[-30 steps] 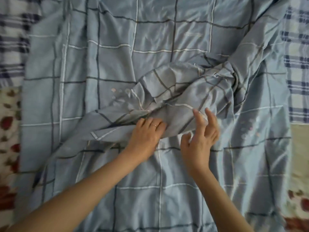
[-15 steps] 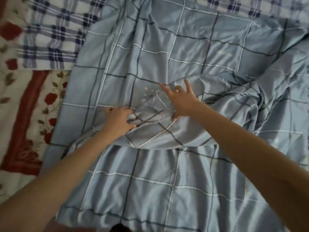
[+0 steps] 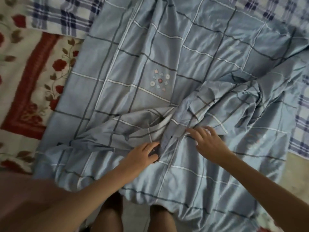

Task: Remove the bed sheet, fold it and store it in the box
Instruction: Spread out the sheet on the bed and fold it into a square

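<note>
The light blue checked bed sheet [image 3: 167, 52] lies spread over the bed, with a small embroidered motif [image 3: 159, 81] near its middle. A crumpled fold of the sheet [image 3: 217, 104] runs from the right down toward my hands. My left hand [image 3: 142, 154], with a ring on one finger, pinches the edge of this fold between thumb and fingers. My right hand [image 3: 207, 143] rests on the fold's edge just to the right, fingers spread and relaxed. No box is in view.
A cream blanket with red flowers [image 3: 25, 77] lies under the sheet at the left. Blue-and-white plaid cloth shows at the top left [image 3: 63, 19] and the right edge [image 3: 301, 118]. My legs [image 3: 133, 218] stand at the bed's near edge.
Both hands have drawn back toward the near edge and to the right along the fold. The embroidered motif, partly under the fold before, now lies uncovered.
</note>
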Demonstrator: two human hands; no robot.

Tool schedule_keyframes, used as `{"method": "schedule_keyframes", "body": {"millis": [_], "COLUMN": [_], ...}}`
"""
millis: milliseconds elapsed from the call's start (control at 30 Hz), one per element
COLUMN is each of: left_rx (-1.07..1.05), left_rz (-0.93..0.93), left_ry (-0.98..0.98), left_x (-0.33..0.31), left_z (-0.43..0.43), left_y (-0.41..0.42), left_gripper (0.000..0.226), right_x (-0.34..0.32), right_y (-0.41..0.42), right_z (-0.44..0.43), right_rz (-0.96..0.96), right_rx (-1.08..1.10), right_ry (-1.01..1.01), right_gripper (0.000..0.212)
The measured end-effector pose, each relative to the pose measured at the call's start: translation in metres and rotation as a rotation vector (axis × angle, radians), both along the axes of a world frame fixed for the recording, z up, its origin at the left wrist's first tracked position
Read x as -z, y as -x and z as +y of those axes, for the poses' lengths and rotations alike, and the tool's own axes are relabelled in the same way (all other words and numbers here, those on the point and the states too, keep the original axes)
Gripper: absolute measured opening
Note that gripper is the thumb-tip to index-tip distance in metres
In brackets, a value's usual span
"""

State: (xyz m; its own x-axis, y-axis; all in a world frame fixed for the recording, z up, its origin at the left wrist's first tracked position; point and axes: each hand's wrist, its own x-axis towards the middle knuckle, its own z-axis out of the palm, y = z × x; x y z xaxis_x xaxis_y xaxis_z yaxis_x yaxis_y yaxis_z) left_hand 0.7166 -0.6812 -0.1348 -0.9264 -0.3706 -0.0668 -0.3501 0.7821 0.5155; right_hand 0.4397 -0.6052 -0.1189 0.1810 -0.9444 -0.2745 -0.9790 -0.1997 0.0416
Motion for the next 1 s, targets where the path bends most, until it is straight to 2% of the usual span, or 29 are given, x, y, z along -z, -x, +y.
{"method": "schedule_keyframes", "body": {"millis": [100, 200, 267, 333, 400, 500, 600, 667, 733, 800, 833, 900, 933, 1000], "left_rx": [-0.037, -0.064, -0.172, -0.355, -0.520, -0.630, -0.645, -0.636, -0.614, -0.617, -0.636, -0.683, -0.691, -0.671], "left_rz": [0.000, -0.029, -0.030, 0.009, 0.061, 0.078, 0.138, 0.190, 0.230, 0.239, 0.250, 0.284, 0.299, 0.306], "left_ry": [-0.058, -0.010, -0.039, -0.164, -0.243, -0.252, -0.257, -0.279, -0.265, -0.248, -0.251, -0.230, -0.212, -0.164], "left_x": [-0.007, -0.012, -0.016, -0.017, -0.020, -0.028, -0.038, -0.048, -0.057, -0.064, -0.067, -0.072, -0.074, -0.073], "left_z": [0.008, 0.015, 0.018, 0.019, 0.014, -0.004, -0.031, -0.054, -0.076, -0.099, -0.113, -0.141, -0.154, -0.176], "left_y": [0.003, 0.006, 0.007, 0.006, 0.005, 0.001, -0.005, -0.006, -0.004, -0.001, 0.000, 0.002, 0.002, 0.004], "left_gripper": [0.020, 0.020, 0.036, 0.059, 0.067, 0.051, 0.026, 0.020, 0.021, 0.026, 0.029, 0.031, 0.030, 0.027], "right_x": [-0.011, -0.012, -0.016, -0.029, -0.039, -0.056, -0.073, -0.084, -0.092, -0.098, -0.105, -0.118, -0.122, -0.127], "right_y": [-0.006, -0.012, -0.016, -0.020, -0.021, -0.020, -0.014, -0.007, 0.000, 0.005, 0.005, 0.007, 0.010, 0.018], "right_z": [-0.020, -0.057, -0.082, -0.105, -0.116, -0.122, -0.126, -0.128, -0.133, -0.144, -0.153, -0.172, -0.181, -0.200], "right_rz": [0.033, 0.143, 0.061, 0.031, 0.041, -0.022, -0.137, -0.199, -0.240, -0.181, -0.114, 0.096, 0.216, 0.324], "right_rx": [0.057, -0.113, -0.225, -0.234, -0.288, -0.395, -0.261, -0.119, -0.082, -0.061, -0.027, 0.038, 0.065, 0.194], "right_ry": [0.040, 0.017, -0.129, -0.373, -0.447, -0.291, -0.277, -0.257, -0.097, -0.034, -0.076, -0.277, -0.436, -0.767], "right_gripper": [0.098, 0.087, 0.068, 0.050, 0.047, 0.047, 0.037, 0.043, 0.064, 0.080, 0.078, 0.059, 0.046, 0.017]}}
